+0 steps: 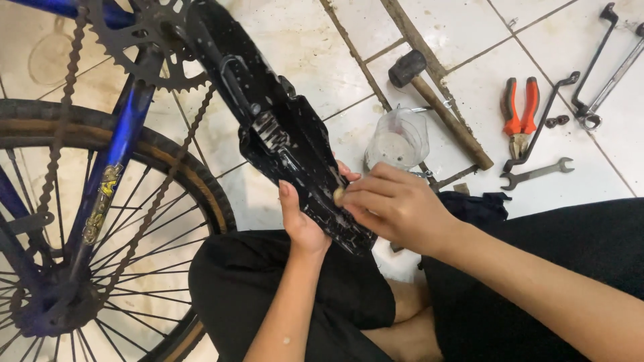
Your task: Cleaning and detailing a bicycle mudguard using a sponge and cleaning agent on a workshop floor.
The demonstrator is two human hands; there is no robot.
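- Left hand (pixel 300 224): I see it come up from below, wrist straight, palm cupped against the underside of the black wet bicycle saddle (pixel 305 157), thumb up along its near edge. It is clamped on the saddle.
- Right hand (pixel 396 204): forearm reaches in from the lower right, wrist bent inward, fingers bunched and pinched on a small tan lump (pixel 339 195) pressed against the saddle's surface. I can't tell what the lump is; it is mostly covered by the fingertips.
- The two hands sit close together on opposite sides of the saddle, just above the person's lap in black shorts (pixel 282 288).
- The saddle is tilted, nose toward the upper left, next to the blue bicycle frame (pixel 124 134), chainring (pixel 144 40) and rusty chain (pixel 60 127).
- Rear wheel (pixel 100 234) is cut off by the left and bottom edges.
- On the white tiled floor (pixel 302 60): clear plastic cup (pixel 397 139) partly behind the right hand, wooden-handled hammer (pixel 439 104), orange-handled pliers (pixel 520 110), grey open-ended spanner (pixel 537 173).
- Dark metal rods (pixel 597 60) at upper right run out of view.
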